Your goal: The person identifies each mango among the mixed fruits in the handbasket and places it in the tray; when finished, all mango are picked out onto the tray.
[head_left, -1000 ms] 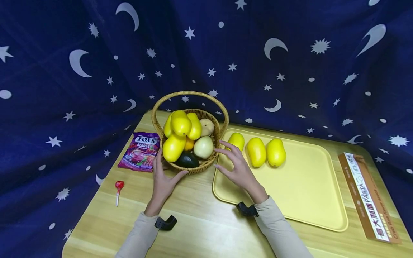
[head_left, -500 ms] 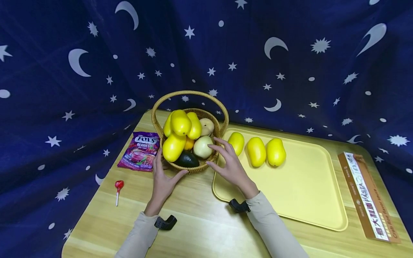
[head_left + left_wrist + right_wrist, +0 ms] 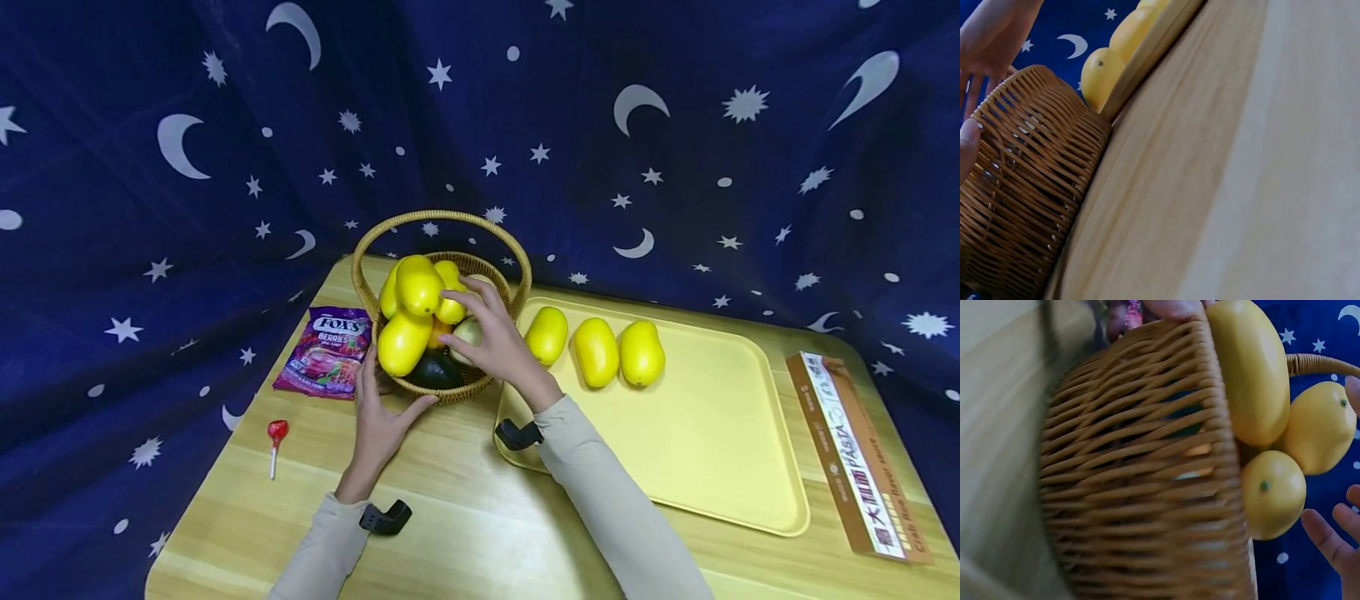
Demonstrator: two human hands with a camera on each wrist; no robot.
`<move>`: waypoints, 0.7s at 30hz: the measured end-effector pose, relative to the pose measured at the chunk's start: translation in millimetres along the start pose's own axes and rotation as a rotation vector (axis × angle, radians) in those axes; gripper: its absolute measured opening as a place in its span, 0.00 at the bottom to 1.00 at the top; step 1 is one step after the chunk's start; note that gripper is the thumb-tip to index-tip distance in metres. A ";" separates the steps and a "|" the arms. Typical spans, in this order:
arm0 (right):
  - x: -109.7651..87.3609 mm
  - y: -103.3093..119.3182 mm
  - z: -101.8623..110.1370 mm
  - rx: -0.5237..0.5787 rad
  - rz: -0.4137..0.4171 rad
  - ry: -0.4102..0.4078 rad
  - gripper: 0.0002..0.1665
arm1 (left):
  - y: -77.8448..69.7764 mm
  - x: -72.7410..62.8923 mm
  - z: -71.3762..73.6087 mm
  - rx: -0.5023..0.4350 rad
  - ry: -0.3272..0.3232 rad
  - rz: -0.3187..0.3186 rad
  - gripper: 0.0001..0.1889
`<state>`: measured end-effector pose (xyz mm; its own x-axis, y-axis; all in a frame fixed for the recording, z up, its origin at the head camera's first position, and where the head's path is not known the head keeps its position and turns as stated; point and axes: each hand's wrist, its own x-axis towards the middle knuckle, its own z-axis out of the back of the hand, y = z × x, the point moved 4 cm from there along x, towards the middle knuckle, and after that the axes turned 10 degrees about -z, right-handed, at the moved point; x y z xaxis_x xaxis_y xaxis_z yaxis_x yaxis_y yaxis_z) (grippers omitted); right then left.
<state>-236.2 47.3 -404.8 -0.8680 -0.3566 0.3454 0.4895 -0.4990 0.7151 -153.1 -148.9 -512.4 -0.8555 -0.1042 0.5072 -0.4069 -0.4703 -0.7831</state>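
One spread left hand (image 3: pixel 378 425) braces the mid-frame basket (image 3: pixel 451 396), so I'd curl the spread right hand (image 3: pixel 498 337) round that top yellow fruit (image 3: pixel 417 283) nice and gently.

Purple candy bag (image 3: pixel 324 354) lies at left on the wooden table (image 3: pixel 465 508); red lollipop (image 3: pixel 277 431) nearer, stick (image 3: pixel 273 463) toward the near edge. Brown pasta box (image 3: pixel 858 458) sits at right. Dark-blue star-and-moon cloth (image 3: pixel 480 100) hangs at far side.
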 end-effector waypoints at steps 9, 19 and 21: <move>30.6 5.4 -10.0 -0.012 0.011 0.051 0.39 | 1.1 0.5 0.2 -0.003 0.014 -0.021 0.61; 46.3 8.3 -18.0 -0.018 -0.066 0.140 0.42 | 2.6 -0.4 0.2 0.017 0.006 -0.030 0.62; 47.4 9.4 -19.6 -0.019 -0.068 0.150 0.41 | 2.8 0.0 0.8 0.023 0.004 -0.030 0.61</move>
<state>-271.1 10.2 -393.6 -0.8780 -0.4344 0.2010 0.4325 -0.5401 0.7219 -154.0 -150.9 -514.3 -0.8444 -0.0861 0.5288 -0.4251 -0.4930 -0.7591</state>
